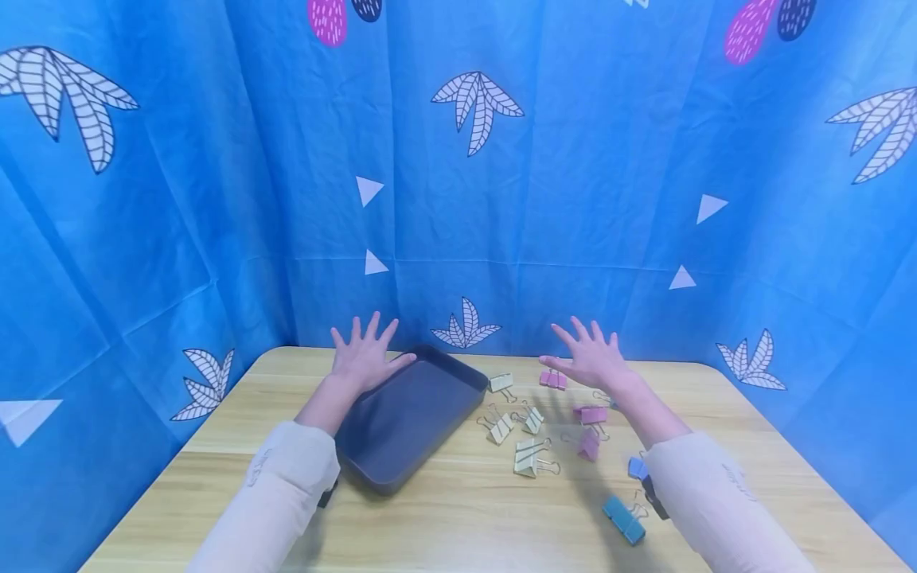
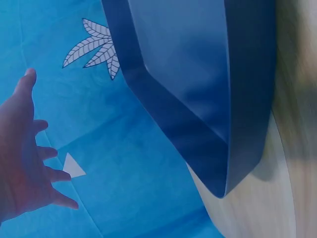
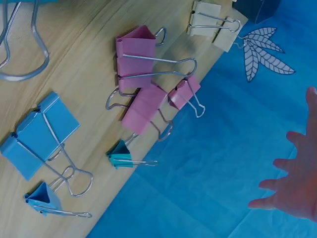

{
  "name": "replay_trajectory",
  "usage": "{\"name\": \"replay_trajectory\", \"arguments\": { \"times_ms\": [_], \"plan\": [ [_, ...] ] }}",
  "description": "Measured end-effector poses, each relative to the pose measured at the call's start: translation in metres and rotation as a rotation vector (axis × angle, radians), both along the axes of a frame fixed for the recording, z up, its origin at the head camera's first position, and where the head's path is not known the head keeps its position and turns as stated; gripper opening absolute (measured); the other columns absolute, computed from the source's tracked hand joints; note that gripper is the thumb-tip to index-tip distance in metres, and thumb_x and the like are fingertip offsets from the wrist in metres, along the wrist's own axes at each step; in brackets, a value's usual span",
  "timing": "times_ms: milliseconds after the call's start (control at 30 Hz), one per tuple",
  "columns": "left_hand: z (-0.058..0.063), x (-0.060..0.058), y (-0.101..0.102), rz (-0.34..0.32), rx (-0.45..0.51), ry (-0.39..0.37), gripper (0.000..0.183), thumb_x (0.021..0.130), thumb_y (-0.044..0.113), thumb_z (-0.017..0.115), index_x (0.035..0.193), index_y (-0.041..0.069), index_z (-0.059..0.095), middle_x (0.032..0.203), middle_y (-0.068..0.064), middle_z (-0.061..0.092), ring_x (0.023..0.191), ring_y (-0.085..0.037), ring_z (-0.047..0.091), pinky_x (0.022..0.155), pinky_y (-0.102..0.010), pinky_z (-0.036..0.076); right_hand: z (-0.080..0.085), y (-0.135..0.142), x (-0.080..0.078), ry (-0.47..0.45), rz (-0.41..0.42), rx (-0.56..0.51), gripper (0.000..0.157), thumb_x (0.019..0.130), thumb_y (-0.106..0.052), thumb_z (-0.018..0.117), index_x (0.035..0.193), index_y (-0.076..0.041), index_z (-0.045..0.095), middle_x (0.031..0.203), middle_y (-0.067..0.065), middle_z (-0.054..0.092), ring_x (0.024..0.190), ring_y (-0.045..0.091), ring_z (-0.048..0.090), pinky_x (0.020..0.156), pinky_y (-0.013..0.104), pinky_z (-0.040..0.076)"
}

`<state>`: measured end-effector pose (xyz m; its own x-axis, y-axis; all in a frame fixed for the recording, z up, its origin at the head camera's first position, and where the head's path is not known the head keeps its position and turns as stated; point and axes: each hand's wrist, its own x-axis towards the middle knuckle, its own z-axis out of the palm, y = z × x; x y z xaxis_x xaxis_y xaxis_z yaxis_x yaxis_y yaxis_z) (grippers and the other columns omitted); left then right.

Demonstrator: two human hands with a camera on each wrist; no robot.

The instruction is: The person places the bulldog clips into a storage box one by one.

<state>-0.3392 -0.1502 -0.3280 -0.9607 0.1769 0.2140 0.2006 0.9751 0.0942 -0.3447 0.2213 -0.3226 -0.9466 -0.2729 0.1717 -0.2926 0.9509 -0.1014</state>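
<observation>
My left hand (image 1: 364, 358) is held with spread, straight fingers above the far left side of a dark baking tray (image 1: 423, 422). It grips nothing. My right hand (image 1: 591, 360) hovers, fingers likewise fanned out, over the far right part of the table, above several binder clips. Cream clips (image 1: 526, 459) lie to the right of the tray. Pink clips (image 1: 590, 415) are grouped below my right hand. Nearer the right forearm lie a teal-blue clip (image 1: 625, 520) and a small blue clip (image 1: 637, 467). A small green clip (image 3: 120, 156) shows in the right wrist view.
The light wooden table (image 1: 458, 533) ends at a blue patterned curtain (image 1: 458, 207), which hangs behind and along both sides. Metal handles of another clip (image 3: 37, 39) show at the corner of the right wrist view. Both forearms wear pale sleeves (image 1: 268, 493).
</observation>
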Motion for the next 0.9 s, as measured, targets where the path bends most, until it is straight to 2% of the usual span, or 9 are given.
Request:
{"name": "replay_trajectory", "arguments": {
  "times_ms": [300,500,633,767,900],
  "plan": [
    [0.004,0.005,-0.001,0.009,0.081,-0.006,0.082,0.088,0.063,0.037,0.146,0.007,0.020,0.149,-0.022,0.011,0.130,-0.049,0.004,0.095,-0.069,-0.003,0.009,-0.021,0.005,0.003,0.010,-0.016,0.076,0.087,-0.061,0.043,0.144,-0.013,0.030,0.147,0.023,0.015,0.130,0.050,0.007,0.098,0.067,0.006],
    [0.006,0.016,-0.001,0.028,0.126,-0.021,0.072,0.092,0.051,0.042,0.143,0.002,0.027,0.146,-0.025,0.019,0.130,-0.049,0.008,0.095,-0.070,0.000,0.017,-0.045,0.010,0.002,0.040,-0.032,0.069,0.090,-0.054,0.046,0.143,-0.012,0.033,0.147,0.022,0.017,0.129,0.049,0.014,0.098,0.066,0.012],
    [0.005,0.025,-0.001,0.043,0.153,-0.039,0.065,0.093,0.042,0.046,0.140,-0.001,0.033,0.142,-0.027,0.025,0.129,-0.050,0.011,0.096,-0.069,0.003,0.020,-0.061,0.012,-0.034,0.073,-0.096,0.065,0.091,-0.048,0.049,0.142,-0.011,0.034,0.147,0.022,0.017,0.129,0.047,0.019,0.098,0.065,0.017],
    [0.002,0.033,-0.004,0.064,0.230,-0.037,0.060,0.093,0.036,0.049,0.136,-0.004,0.037,0.139,-0.028,0.031,0.128,-0.049,0.016,0.098,-0.067,0.007,0.021,-0.077,0.011,-0.077,0.097,-0.190,0.064,0.091,-0.045,0.051,0.141,-0.009,0.035,0.146,0.022,0.021,0.127,0.045,0.024,0.095,0.065,0.023],
    [-0.002,0.042,-0.009,0.097,0.295,-0.016,0.056,0.093,0.033,0.049,0.132,-0.006,0.041,0.134,-0.029,0.037,0.124,-0.047,0.027,0.099,-0.063,0.018,0.019,-0.091,0.006,-0.113,0.113,-0.297,0.063,0.091,-0.042,0.052,0.139,-0.003,0.037,0.142,0.021,0.030,0.127,0.040,0.029,0.097,0.059,0.028]
  ]
}}
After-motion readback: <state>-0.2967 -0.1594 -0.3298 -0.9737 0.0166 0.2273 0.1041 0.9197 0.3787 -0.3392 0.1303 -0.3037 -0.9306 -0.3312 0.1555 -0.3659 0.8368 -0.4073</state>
